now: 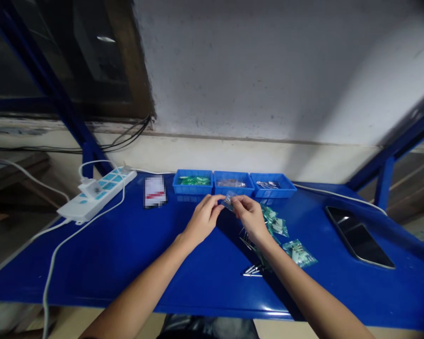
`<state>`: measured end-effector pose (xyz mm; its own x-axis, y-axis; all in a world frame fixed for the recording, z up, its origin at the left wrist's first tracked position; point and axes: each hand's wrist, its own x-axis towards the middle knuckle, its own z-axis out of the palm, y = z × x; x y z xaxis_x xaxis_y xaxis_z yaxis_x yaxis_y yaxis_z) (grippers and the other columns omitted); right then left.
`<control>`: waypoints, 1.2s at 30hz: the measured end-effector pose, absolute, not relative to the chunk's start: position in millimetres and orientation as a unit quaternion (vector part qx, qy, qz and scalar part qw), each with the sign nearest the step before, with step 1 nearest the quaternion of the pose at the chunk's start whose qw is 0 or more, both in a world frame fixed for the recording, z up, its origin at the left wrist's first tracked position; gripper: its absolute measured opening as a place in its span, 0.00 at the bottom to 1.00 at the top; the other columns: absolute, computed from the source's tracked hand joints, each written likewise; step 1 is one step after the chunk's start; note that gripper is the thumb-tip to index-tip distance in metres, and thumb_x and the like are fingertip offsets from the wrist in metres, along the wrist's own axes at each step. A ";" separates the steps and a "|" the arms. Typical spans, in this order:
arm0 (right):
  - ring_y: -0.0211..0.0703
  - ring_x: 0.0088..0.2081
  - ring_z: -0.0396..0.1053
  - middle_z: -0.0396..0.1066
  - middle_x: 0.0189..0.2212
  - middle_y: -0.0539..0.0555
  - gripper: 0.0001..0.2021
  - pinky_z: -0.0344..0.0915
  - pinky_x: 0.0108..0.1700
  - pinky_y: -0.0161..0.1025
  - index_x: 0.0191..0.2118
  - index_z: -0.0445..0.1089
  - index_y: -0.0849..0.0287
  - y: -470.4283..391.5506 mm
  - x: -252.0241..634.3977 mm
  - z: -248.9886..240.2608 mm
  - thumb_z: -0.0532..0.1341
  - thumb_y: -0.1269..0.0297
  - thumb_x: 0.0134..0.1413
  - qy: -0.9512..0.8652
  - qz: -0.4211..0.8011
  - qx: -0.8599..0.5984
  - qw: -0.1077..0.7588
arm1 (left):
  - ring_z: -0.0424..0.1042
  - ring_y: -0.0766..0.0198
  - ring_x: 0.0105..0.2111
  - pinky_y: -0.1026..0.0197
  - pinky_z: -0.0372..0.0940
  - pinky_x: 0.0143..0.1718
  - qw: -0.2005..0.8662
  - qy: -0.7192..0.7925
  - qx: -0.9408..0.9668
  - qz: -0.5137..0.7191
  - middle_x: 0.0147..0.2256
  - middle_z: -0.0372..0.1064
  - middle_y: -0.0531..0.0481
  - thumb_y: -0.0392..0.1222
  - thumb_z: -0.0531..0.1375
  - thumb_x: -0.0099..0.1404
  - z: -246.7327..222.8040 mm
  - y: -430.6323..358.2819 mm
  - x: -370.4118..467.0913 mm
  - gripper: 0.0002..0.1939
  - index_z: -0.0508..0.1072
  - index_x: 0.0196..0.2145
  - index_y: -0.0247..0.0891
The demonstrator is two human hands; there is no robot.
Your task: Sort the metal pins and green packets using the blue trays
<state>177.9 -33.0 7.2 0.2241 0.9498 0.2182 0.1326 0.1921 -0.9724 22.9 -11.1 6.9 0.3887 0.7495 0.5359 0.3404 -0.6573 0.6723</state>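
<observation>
1. Two bare hands meet over a glossy blue tabletop (137, 268), a small clear plastic bag (229, 199) between them, just in front of three bins.
2. The right hand (251, 216) has its fingers clamped on the bag; the left hand (200, 220) brings its fingertips to the opposite edge, though whether they grip it cannot be told.
3. Three blue plastic bins stand in a row: the left bin (192, 189) holds green packets, the middle bin (237, 191) small pale pieces, the right bin (275, 193) slim metal pieces.
4. Near the right forearm lie filled clear bags with green and white contents (299, 253) and loose silver metal rods (252, 271).
5. A white card with a red band (154, 190) lies left of the bins, its print pixelated beyond reading.
6. A white power strip with blue sockets (102, 194) sits at far left, a white plug (92, 189) in it; a dark, glossy phone-like slab (360, 238) lies at right.
</observation>
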 end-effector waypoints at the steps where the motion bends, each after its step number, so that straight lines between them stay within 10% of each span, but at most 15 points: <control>1: 0.33 0.20 0.56 0.62 0.18 0.46 0.16 0.53 0.22 0.32 0.29 0.69 0.60 -33.1 177.8 7.0 0.60 0.50 0.50 -0.516 0.334 -0.529 0.585 | 0.66 0.65 0.33 0.61 0.63 0.40 0.236 0.358 0.791 0.437 0.35 0.65 0.49 0.36 0.49 0.67 5.5 -11.0 23.4 0.12 0.66 0.47 0.38; 12: 0.39 0.24 0.68 0.72 0.23 0.51 0.13 0.64 0.27 0.35 0.37 0.74 0.59 -43.2 174.7 6.5 0.58 0.56 0.54 -0.593 0.226 -0.535 0.557 | 0.63 0.66 0.27 0.64 0.59 0.31 0.319 0.388 0.748 0.433 0.29 0.64 0.51 0.39 0.47 0.67 -3.8 -5.0 22.5 0.09 0.67 0.38 0.38; 21: 0.44 0.39 0.73 0.75 0.39 0.53 0.15 0.68 0.42 0.40 0.41 0.73 0.55 -47.2 175.0 10.2 0.54 0.73 0.50 -0.703 0.130 -0.476 0.512 | 0.61 0.70 0.19 0.69 0.53 0.20 0.625 0.358 0.553 0.418 0.22 0.60 0.57 0.54 0.53 0.63 -4.0 -6.0 26.6 0.18 0.67 0.40 0.37; 29: 0.48 0.47 0.66 0.69 0.42 0.57 0.11 0.64 0.47 0.43 0.37 0.74 0.56 -45.1 180.5 19.6 0.56 0.59 0.55 -0.683 0.240 -0.471 0.504 | 0.68 0.62 0.37 0.64 0.62 0.34 0.340 0.362 0.710 0.499 0.35 0.68 0.48 0.37 0.58 0.61 8.2 -7.8 20.3 0.04 0.73 0.33 0.39; 36: 0.37 0.25 0.63 0.66 0.22 0.50 0.17 0.60 0.28 0.34 0.25 0.71 0.60 -37.9 182.2 13.8 0.58 0.51 0.52 -0.577 0.342 -0.527 0.523 | 0.61 0.58 0.45 0.56 0.61 0.46 0.195 0.332 0.802 0.457 0.43 0.59 0.47 0.32 0.58 0.59 5.3 -14.8 21.6 0.10 0.76 0.34 0.45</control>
